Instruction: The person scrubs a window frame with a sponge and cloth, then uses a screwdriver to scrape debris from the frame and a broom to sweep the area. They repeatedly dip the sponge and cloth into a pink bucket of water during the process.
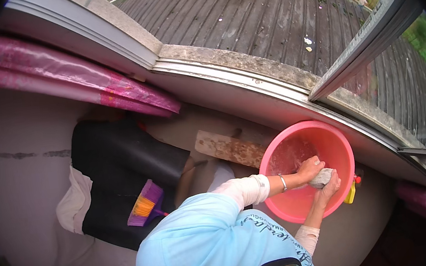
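My left hand (310, 169), with a bangle on its wrist, and my right hand (330, 185) are both closed around a bunched, wet-looking grey-white cloth (320, 178). The cloth is squeezed between them, over the inside of a pink plastic basin (275, 205). Some liquid seems to lie at the basin's bottom, but my forearms and hands cover part of it. Light-coloured sleeves are pushed up on both arms.
A window frame (229, 73) runs along the wall beside the basin, with an opened sash (361, 39). Outside lie a ribbed roof (230, 15) and several distant people. Nearby are a worn board (230, 146), a yellow bottle (350, 193), a purple-and-yellow broom head (145, 205), black sheeting (120, 156) and pink curtains (70, 78).
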`<state>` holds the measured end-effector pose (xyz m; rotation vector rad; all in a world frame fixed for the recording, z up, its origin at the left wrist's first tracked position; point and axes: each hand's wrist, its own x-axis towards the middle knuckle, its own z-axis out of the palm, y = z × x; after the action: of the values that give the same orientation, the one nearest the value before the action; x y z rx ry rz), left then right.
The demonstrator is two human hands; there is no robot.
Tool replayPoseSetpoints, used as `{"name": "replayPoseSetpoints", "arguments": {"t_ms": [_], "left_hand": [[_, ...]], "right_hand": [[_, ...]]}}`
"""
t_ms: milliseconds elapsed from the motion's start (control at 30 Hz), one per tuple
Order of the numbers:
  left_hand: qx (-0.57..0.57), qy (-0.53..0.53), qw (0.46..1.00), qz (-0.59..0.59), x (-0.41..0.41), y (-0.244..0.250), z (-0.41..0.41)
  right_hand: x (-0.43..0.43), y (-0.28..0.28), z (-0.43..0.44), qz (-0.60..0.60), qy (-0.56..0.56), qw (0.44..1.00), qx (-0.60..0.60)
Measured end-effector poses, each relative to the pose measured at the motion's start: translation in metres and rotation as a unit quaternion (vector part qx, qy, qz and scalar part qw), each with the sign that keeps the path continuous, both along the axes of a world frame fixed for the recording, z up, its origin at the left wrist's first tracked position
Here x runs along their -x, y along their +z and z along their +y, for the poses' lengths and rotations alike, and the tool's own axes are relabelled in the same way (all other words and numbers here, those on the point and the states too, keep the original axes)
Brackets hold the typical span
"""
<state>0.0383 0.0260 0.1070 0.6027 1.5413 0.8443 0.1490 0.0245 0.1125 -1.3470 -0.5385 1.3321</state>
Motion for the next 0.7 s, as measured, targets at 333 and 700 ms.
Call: {"name": "replayPoseSetpoints", "arguments": {"t_ms": [333, 700], "left_hand": [[-0.174, 0.087, 0.938, -0.288, 0.079, 0.089, -0.004], [-0.309, 0.231, 0.847, -0.365, 0.275, 0.146, -0.028]], "right_hand": [[-0.013, 0.071, 0.003, -0.025, 0.335, 0.942, -0.019], [0.231, 0.174, 0.093, -0.132, 0.424, 0.862, -0.246]]}}
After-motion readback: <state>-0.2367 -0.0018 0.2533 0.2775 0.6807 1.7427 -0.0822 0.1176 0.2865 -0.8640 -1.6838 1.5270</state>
